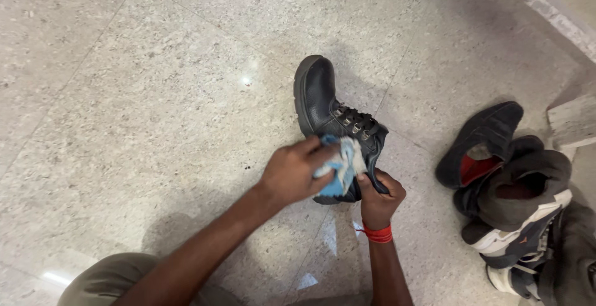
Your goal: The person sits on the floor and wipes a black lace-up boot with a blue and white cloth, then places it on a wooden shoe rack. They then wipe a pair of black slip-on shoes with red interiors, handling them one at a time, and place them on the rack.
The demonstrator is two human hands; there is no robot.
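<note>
Pale speckled stone floor (124, 95), polished, cut by thin dark joint lines running diagonally; a small bright glare spot near the middle and another at the lower left edge. Soft shadow pooled on the floor near the bottom edge, beside an olive-clad knee (102, 278) at the lower left corner.

Reaching in from that corner, left hand (292, 172), fingers closed around a crumpled blue-and-white cloth (341, 164), pressed against the side of a black boot (332, 116). Boot standing near the middle of the floor, toe pointing toward the top edge, leather pebbled, laces threaded through metal eyelets, ankle end nearest the hands.

Just right of the cloth, right hand (379, 197), clenched on the boot's collar at the heel end, thumb on top, steadying it. Red band (379, 234) around that wrist.

Further right, well apart from the boot, a heap of other footwear by the right edge of the floor: a dark slip-on shoe (481, 141) with a red lining lying on its side, and below it a dark high-top sneaker (521, 219) with white sole, touching it. More dark shoes crowded into the lower right corner, hard to separate.

At the upper right corner, a raised pale stone step edge (540, 8) running diagonally, and a light block (574, 119) at the right edge.
</note>
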